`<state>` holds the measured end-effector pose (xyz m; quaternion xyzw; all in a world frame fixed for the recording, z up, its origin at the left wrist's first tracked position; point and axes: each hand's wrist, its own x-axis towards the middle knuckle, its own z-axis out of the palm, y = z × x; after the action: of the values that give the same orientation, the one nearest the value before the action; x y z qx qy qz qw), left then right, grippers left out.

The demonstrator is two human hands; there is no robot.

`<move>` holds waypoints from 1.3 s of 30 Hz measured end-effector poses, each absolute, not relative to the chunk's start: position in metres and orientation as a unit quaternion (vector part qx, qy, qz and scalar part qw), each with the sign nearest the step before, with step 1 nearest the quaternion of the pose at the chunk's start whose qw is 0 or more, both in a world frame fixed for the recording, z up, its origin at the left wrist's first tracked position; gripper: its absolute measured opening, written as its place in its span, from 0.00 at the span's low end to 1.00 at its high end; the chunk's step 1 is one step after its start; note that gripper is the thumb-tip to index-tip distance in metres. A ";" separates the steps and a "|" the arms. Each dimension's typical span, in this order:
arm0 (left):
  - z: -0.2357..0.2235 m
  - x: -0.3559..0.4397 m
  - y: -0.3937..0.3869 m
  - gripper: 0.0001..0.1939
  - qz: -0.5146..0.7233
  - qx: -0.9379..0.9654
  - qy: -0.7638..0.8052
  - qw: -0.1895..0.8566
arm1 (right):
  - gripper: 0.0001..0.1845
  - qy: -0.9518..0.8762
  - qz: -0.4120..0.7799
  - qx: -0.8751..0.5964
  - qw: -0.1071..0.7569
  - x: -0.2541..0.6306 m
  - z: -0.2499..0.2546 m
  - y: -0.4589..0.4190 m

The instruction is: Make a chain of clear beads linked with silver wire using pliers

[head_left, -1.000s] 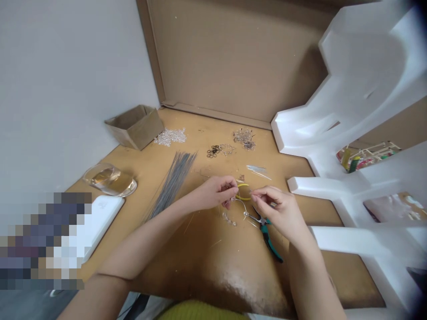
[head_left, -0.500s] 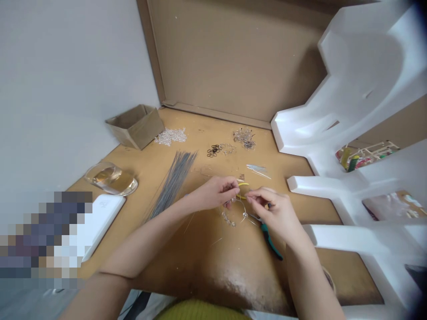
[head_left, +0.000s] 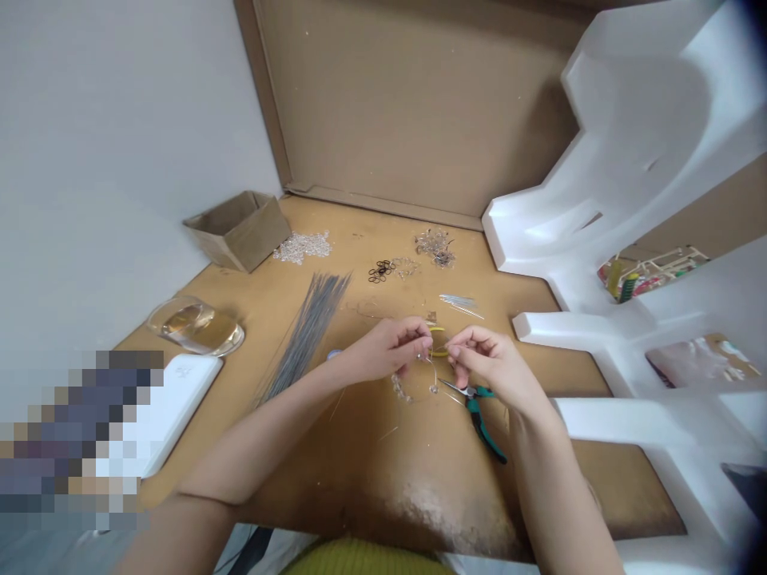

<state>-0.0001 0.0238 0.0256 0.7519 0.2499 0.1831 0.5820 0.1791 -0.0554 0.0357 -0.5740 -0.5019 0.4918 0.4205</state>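
Note:
My left hand (head_left: 392,350) is closed in a pinch on a thin wire loop strung with clear beads (head_left: 399,388), which hangs below the fingers. Close on its right, my right hand (head_left: 490,358) pinches what looks like a fine wire end, with the fingertips a short gap from the left ones. Green-handled pliers (head_left: 484,429) lie on the table just under my right hand, jaws pointing left. Behind the fingers, a yellow curved handle (head_left: 439,329) shows in part; the rest is hidden.
A bundle of grey wires (head_left: 310,327) lies left of my hands. Farther back are clear beads (head_left: 305,246), black rings (head_left: 379,272), a beaded wire pile (head_left: 435,243) and short wires (head_left: 461,303). A cardboard box (head_left: 240,235), glass cup (head_left: 197,326) and white foam (head_left: 557,331) stand around.
My right hand has moved slightly left, closer to my left hand, and its fingers have curled in. The pliers' jaws show more plainly than half a second ago. The left hand stays pinched.

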 end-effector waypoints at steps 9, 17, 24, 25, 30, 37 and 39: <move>0.020 0.006 0.020 0.12 0.216 0.734 0.271 0.584 | 0.08 -0.504 0.500 -0.579 0.401 0.177 0.033 -0.053; 0.020 0.007 0.022 0.12 0.224 0.680 0.256 0.649 | 0.07 -0.493 0.520 -0.567 0.407 0.177 0.036 -0.054; -0.027 0.021 0.045 0.09 0.197 0.589 0.348 0.702 | 0.06 -0.440 0.554 -0.571 0.416 0.185 -0.002 -0.032; -0.034 0.023 0.049 0.08 0.188 0.579 0.372 0.701 | 0.06 -0.433 0.559 -0.572 0.416 0.187 -0.011 -0.028; -0.057 0.027 0.059 0.07 0.173 0.576 0.405 0.689 | 0.06 -0.416 0.574 -0.575 0.408 0.188 -0.040 -0.014; -0.058 0.029 0.056 0.07 0.172 0.575 0.434 0.672 | 0.03 -0.408 0.573 -0.589 0.397 0.186 -0.041 -0.013; -0.058 0.030 0.055 0.07 0.170 0.579 0.439 0.666 | 0.03 -0.405 0.574 -0.594 0.393 0.184 -0.041 -0.013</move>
<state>0.0296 0.0546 -0.0580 0.5786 0.4393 0.1699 0.6659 0.1844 -0.0131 -0.0409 -0.5938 -0.4045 0.5739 0.3929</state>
